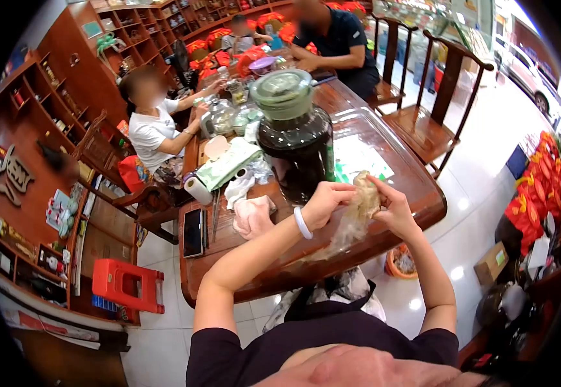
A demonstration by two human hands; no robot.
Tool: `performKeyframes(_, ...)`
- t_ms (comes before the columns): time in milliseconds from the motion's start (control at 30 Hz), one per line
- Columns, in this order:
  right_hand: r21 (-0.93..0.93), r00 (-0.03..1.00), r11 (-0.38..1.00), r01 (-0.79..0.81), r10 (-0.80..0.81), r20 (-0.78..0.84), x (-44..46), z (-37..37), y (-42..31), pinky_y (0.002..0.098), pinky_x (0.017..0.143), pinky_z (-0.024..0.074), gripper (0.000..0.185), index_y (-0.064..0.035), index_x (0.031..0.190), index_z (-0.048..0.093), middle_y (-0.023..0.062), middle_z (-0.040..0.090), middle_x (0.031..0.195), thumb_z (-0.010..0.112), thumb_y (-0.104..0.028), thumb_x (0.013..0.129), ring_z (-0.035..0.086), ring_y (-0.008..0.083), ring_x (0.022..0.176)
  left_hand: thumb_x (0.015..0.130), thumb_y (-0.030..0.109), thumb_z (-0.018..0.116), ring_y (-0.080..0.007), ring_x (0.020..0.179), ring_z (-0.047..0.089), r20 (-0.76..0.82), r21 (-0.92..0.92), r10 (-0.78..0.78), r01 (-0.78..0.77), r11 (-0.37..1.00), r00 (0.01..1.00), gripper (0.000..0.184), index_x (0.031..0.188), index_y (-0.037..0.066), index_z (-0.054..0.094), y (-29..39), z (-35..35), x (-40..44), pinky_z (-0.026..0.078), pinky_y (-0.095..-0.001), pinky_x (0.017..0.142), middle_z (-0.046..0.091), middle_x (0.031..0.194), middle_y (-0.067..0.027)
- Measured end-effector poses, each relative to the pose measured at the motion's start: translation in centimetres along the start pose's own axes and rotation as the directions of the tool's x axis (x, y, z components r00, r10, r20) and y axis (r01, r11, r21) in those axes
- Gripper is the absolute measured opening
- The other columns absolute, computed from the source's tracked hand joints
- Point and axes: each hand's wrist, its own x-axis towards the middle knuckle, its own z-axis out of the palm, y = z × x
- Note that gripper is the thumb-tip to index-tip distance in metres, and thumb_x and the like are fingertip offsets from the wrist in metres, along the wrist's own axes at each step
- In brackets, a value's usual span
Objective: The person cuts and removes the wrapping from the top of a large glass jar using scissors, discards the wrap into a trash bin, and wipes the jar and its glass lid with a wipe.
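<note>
A clear plastic bag (345, 233) hangs over the table's near edge, with a pale brownish clump (362, 198) at its top; what the clump is I cannot make out. My left hand (325, 205) pinches the bag's left side, a pale bangle (303, 223) on its wrist. Closed on the right side of the bag is my right hand (394, 208). Just beyond stands a big glass jar (295, 151) of dark liquid with a greenish lid (284, 93). White-and-green paper (361, 158) lies right of the jar.
On the dark wooden table (416, 206) lie a pink cloth (255, 216), a phone (193, 232) and a paper roll (198, 191). A person in white (155, 129) and one in dark clothing (342, 48) sit around it. A red stool (126, 284) and a bin (400, 263) stand on the floor.
</note>
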Motion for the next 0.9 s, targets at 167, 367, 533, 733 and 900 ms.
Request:
performKeyframes(167,-0.429,0.960,0.902,0.046,-0.158,-0.230,-4.0,-2.7,2.1,0.0257,0.071,0.0455,0.046,0.0000,0.103,0.060,0.0104,0.055,0.094,0.062,0.007,0.058,0.055,0.0194,0.082,0.081,0.012,0.059,-0.0099,0.091,0.055,0.267,-0.030,-0.129,0.143,0.989,0.955,0.035,0.111,-0.006,0.055,-2.7,4.0,0.7,0.044,-0.0228,0.078,0.060,0.104,-0.0082)
performKeyframes(367,-0.490,0.797,0.865,-0.103,-0.223,-0.562,-11.3,-9.5,3.6,0.0272,0.066,0.0450,0.026,0.0001,0.085,0.064,0.0080,0.056,0.086,0.060,0.006,0.060,0.055,0.0188,0.073,0.075,0.007,0.064,-0.0135,0.091,0.056,0.217,0.335,-0.025,-0.050,0.941,0.976,0.035,0.107,-0.005,0.057,-6.5,7.3,1.6,0.045,-0.0265,0.081,0.061,0.101,-0.0103)
performKeyframes(533,-0.503,0.440,0.721,-0.477,-0.300,-0.847,-20.8,-17.1,9.6,0.0289,0.061,0.0466,0.021,-0.0017,0.085,0.064,0.0095,0.055,0.086,0.063,0.003,0.064,0.056,0.0188,0.071,0.076,0.004,0.062,-0.0125,0.077,0.059,0.219,0.587,0.182,-0.279,0.760,0.958,0.019,0.095,-0.002,0.061,-8.6,8.2,3.2,0.047,-0.0239,0.071,0.061,0.085,-0.0063)
performKeyframes(733,-0.284,0.285,0.453,-0.845,-0.068,-0.956,-27.4,-18.7,29.6,0.0393,0.076,0.0455,0.052,-0.0049,0.119,0.042,0.0179,0.052,0.098,0.057,0.003,0.070,0.056,0.0334,0.085,0.071,-0.002,0.062,-0.0179,0.063,0.053,0.358,0.732,0.243,-0.432,0.526,0.902,0.023,0.093,0.001,0.059,-13.0,6.8,4.8,0.044,-0.0277,0.059,0.059,0.080,-0.0089)
performKeyframes(900,0.070,-0.010,0.252,-0.965,0.231,-0.973,-24.2,-19.5,36.6,0.0439,0.073,0.0478,0.034,-0.0045,0.110,0.040,0.0205,0.050,0.104,0.052,-0.003,0.077,0.056,0.0387,0.089,0.068,-0.002,0.065,-0.0193,0.064,0.053,0.440,0.722,0.249,-0.505,0.474,0.863,0.024,0.091,0.002,0.060,-12.6,7.1,5.5,0.044,-0.0287,0.060,0.060,0.082,-0.0088)
